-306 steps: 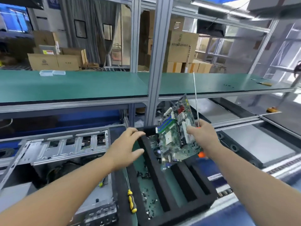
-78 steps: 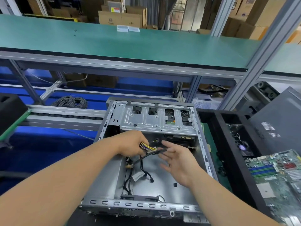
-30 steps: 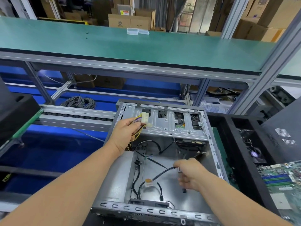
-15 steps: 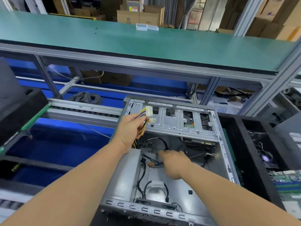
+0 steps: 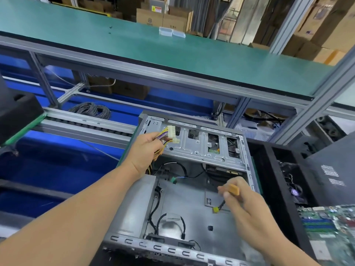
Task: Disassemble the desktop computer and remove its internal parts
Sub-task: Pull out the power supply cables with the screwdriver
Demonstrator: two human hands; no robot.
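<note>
Hands work inside an open desktop case on the bench; left hand grips the power cable bundle raised; right hand pinches an orange connector; best pulled by the plug, not its wires.

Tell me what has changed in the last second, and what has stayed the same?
The right hand moved to the right inside the computer case and rose a little. It now pinches an orange plug, with a black cable and a small yellow plug hanging below it. The left hand stayed at the case's far left corner, gripping the coloured wire bundle with its white plug. The circuit board lies at the right as before.
</note>
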